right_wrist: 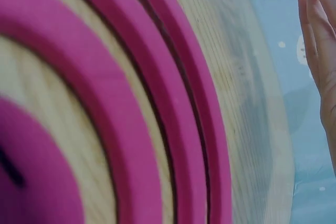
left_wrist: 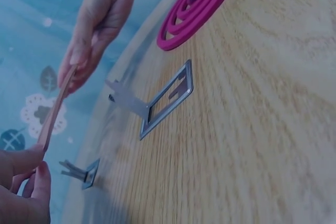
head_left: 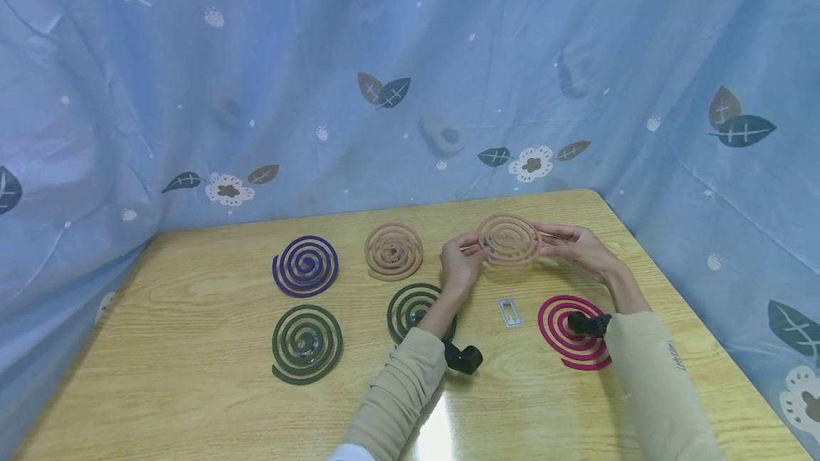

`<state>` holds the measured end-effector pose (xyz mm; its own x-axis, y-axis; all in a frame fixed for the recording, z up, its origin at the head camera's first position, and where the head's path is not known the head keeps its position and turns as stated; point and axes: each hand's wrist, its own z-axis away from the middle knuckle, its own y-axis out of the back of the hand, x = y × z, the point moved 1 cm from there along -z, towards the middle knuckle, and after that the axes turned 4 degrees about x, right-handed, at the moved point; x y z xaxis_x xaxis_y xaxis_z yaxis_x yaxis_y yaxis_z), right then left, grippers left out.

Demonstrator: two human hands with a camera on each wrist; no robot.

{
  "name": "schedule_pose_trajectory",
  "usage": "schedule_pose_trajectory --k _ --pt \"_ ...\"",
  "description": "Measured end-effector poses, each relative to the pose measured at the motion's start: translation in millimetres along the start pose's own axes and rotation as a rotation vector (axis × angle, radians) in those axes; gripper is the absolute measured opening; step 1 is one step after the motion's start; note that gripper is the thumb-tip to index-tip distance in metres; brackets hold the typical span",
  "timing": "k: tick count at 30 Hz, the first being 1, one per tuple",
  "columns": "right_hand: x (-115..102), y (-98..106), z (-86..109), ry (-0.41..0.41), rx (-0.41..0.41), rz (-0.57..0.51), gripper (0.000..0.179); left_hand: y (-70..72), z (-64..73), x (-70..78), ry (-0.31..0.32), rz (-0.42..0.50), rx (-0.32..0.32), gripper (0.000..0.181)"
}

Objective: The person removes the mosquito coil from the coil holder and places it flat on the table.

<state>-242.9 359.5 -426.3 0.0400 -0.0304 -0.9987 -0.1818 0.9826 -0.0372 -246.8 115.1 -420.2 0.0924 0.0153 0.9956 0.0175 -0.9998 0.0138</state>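
A tan mosquito coil (head_left: 510, 240) is held up above the back right of the table, pinched at opposite edges by my left hand (head_left: 459, 262) and my right hand (head_left: 579, 251). Edge-on in the left wrist view, the tan coil (left_wrist: 54, 111) spans from the left hand (left_wrist: 23, 184) to the right hand (left_wrist: 100, 27). Two metal coil stands with raised prongs are on the table: a nearer stand (left_wrist: 181, 95) and a farther stand (left_wrist: 90, 174). At the right edge of the right wrist view, the right hand (right_wrist: 324, 51) is only partly visible.
A magenta coil (head_left: 554, 319) lies below my right wrist. Left of my hands are another tan coil (head_left: 410, 233), a purple coil (head_left: 329, 262) and a dark green coil (head_left: 282, 336). A second green coil (head_left: 398, 297) is partly hidden by my left arm. Blue curtain (head_left: 410, 77) surrounds the table.
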Motion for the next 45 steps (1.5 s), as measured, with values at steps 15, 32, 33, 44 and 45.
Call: schedule_pose_trajectory --k 15,32,33,44,45 --pt "1.0 11.4 9.0 -0.035 0.035 0.036 0.05 -14.7 4.5 0.7 0.013 0.014 0.015 0.026" --pt "3.2 25.1 15.6 -0.008 0.047 -0.039 0.039 -30.1 7.1 1.4 -0.028 0.013 0.044 0.024" --pt "3.0 25.7 15.9 -0.008 0.05 -0.041 0.039 -30.6 7.3 1.8 -0.027 0.016 0.039 0.024" --pt "-1.0 33.3 21.4 -0.02 0.065 -0.019 0.036 -38.5 6.8 -0.2 -0.017 0.023 0.009 0.025" --pt "-0.8 33.9 21.9 -0.02 0.069 -0.002 0.036 -38.7 7.0 -0.3 -0.019 0.017 0.005 0.025"
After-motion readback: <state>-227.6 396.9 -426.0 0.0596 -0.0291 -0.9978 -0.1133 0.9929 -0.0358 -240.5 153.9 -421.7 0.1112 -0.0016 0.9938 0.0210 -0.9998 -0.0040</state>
